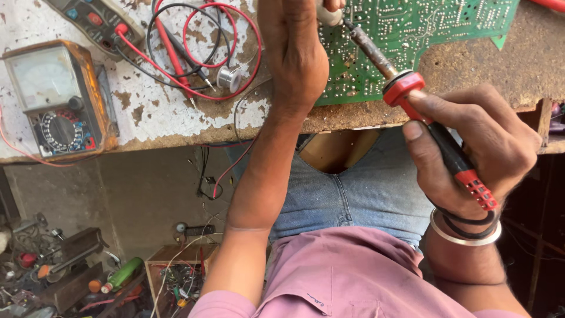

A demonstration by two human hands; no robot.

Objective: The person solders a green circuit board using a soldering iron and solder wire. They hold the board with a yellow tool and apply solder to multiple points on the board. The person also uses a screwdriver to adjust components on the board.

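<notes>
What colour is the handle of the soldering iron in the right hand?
Black with red collar and red end, on the soldering iron gripped by the right hand; head view.

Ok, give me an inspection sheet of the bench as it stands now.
Surface: worn bench, paint flaking, bare patches.
Job's things: green circuit board, solder side up; soldering iron, tip at the board.
Clutter: analog meter, second meter, solder spool.
Hands: right hand grips the iron; left hand over the board's edge, whether it holds anything is hidden.
Cables: red and black probe leads, coiled.
Surroundings: parts and tools on the floor.
</notes>
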